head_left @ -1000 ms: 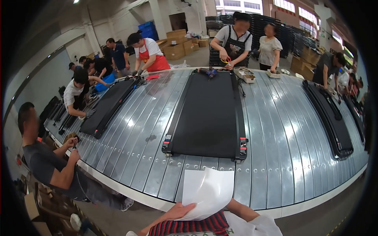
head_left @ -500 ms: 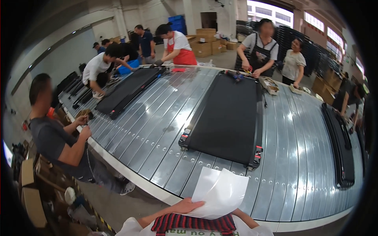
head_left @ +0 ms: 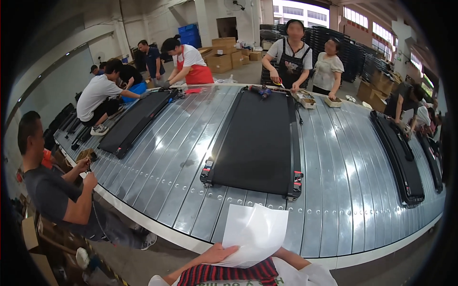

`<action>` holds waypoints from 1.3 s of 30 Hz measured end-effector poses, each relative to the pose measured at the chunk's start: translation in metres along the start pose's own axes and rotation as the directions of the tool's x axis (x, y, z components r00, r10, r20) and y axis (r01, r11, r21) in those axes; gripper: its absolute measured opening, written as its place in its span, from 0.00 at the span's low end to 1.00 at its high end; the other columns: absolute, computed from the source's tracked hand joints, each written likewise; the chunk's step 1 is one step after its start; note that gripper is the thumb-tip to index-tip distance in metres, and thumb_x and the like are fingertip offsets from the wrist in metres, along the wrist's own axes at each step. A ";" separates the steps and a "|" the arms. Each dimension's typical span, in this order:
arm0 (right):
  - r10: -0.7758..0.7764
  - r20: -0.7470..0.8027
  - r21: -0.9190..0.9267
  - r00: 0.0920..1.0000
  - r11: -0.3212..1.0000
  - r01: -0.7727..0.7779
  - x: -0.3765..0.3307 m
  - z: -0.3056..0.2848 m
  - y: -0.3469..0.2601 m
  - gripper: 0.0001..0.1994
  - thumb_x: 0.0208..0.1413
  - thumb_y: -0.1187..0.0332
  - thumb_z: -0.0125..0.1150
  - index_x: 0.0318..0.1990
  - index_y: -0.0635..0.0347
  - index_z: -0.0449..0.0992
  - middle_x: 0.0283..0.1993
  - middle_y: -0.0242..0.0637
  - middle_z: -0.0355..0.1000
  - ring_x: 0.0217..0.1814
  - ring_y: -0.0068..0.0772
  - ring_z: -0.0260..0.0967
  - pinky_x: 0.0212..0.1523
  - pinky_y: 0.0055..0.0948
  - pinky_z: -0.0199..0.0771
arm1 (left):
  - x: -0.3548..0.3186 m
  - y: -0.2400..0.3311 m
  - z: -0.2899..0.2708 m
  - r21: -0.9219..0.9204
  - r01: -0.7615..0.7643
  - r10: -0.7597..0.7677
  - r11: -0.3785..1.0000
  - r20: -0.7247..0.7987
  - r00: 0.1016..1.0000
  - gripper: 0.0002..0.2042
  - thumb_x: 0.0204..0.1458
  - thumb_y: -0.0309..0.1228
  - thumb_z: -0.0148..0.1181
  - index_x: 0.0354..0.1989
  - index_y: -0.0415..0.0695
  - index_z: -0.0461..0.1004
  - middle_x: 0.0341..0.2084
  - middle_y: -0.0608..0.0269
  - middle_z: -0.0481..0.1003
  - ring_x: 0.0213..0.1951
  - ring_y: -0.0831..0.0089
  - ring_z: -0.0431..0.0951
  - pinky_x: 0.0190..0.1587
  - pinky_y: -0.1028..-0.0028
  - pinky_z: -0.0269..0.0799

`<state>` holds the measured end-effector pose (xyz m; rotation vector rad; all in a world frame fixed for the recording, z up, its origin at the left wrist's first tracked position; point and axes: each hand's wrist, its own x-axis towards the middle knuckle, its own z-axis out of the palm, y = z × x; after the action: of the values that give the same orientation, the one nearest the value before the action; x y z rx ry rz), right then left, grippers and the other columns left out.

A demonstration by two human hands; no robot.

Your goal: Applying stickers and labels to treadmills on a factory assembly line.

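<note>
Item: white paper sheet (head_left: 254, 233), at 6 o'clock, nearest the wearer, its upper part lying over the near edge of the ribbed metal counter (head_left: 334, 190).
Left hand (head_left: 220, 253): grip grasping the sheet's lower left edge, fingers spread along it.
Right hand: hidden under the sheet; its grip cannot be told.
Handling note: keeping the sheet flat and supported from both sides should likely stop it creasing.
Beyond, at 12 o'clock: black treadmill deck (head_left: 257, 138), lying flat.
Further, at 10 o'clock: second black deck (head_left: 138, 121); at 2 o'clock, a third (head_left: 398, 152).
Far rim: other people at work.
</note>
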<state>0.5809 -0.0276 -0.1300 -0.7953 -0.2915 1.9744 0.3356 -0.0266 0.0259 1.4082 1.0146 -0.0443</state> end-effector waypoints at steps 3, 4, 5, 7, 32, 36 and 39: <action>-0.015 -0.020 0.003 1.000 1.000 0.015 -0.005 -0.002 0.001 0.15 0.47 0.64 0.55 0.44 0.56 0.68 0.38 0.34 0.69 0.37 0.27 0.67 0.37 0.24 0.68 | 0.008 -0.009 -0.002 0.034 0.055 -0.055 0.998 0.006 0.998 0.24 0.48 0.45 0.51 0.45 0.36 0.67 0.38 0.56 0.71 0.41 0.70 0.69 0.45 0.75 0.62; -0.016 -0.022 0.003 1.000 1.000 0.016 -0.005 -0.002 0.002 0.15 0.47 0.64 0.55 0.43 0.56 0.68 0.37 0.34 0.69 0.37 0.27 0.67 0.37 0.24 0.68 | 0.010 -0.013 -0.002 0.044 0.062 -0.063 0.997 0.005 0.998 0.24 0.48 0.45 0.51 0.45 0.37 0.68 0.37 0.57 0.71 0.41 0.71 0.69 0.44 0.76 0.62; -0.014 -0.024 0.001 1.000 1.000 0.015 -0.005 -0.001 0.003 0.15 0.47 0.64 0.55 0.43 0.56 0.68 0.37 0.34 0.69 0.37 0.27 0.67 0.36 0.24 0.68 | 0.007 -0.013 -0.002 0.040 0.064 -0.064 0.997 0.003 0.998 0.24 0.48 0.45 0.51 0.45 0.37 0.68 0.37 0.57 0.71 0.41 0.71 0.69 0.44 0.76 0.62; -0.014 -0.031 0.002 0.999 1.000 0.014 -0.004 0.000 0.004 0.15 0.47 0.64 0.55 0.43 0.56 0.68 0.37 0.34 0.69 0.37 0.27 0.67 0.36 0.24 0.68 | -0.002 0.003 -0.002 0.002 0.019 -0.019 1.000 0.009 1.000 0.23 0.48 0.45 0.52 0.44 0.36 0.68 0.36 0.57 0.72 0.40 0.71 0.69 0.43 0.76 0.62; 0.131 0.095 -0.152 0.987 0.982 -0.115 0.062 0.052 0.005 0.14 0.47 0.64 0.55 0.42 0.56 0.68 0.36 0.34 0.69 0.35 0.27 0.67 0.34 0.23 0.68 | 0.005 -0.024 0.001 -0.041 -0.130 0.132 0.991 0.042 0.990 0.27 0.44 0.49 0.55 0.43 0.36 0.69 0.34 0.56 0.72 0.37 0.72 0.69 0.40 0.76 0.62; 0.115 0.079 -0.144 0.990 0.984 -0.103 0.058 0.049 0.005 0.14 0.47 0.64 0.55 0.42 0.56 0.68 0.35 0.34 0.69 0.34 0.27 0.67 0.34 0.23 0.68 | 0.005 -0.024 0.000 -0.069 -0.083 0.087 0.994 0.045 0.995 0.27 0.43 0.49 0.56 0.42 0.36 0.69 0.34 0.57 0.72 0.37 0.72 0.69 0.41 0.77 0.62; 0.101 0.072 -0.142 0.992 0.986 -0.090 0.057 0.048 0.005 0.14 0.47 0.64 0.55 0.42 0.56 0.68 0.35 0.34 0.69 0.34 0.27 0.67 0.34 0.23 0.68 | 0.004 -0.021 0.000 -0.039 -0.097 0.099 0.995 0.050 0.994 0.27 0.43 0.49 0.56 0.42 0.36 0.69 0.34 0.56 0.72 0.37 0.71 0.69 0.41 0.76 0.62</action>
<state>0.5275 0.0243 -0.1195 -0.8334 -0.4488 2.0969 0.3253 -0.0293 0.0070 1.4150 0.8983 0.0100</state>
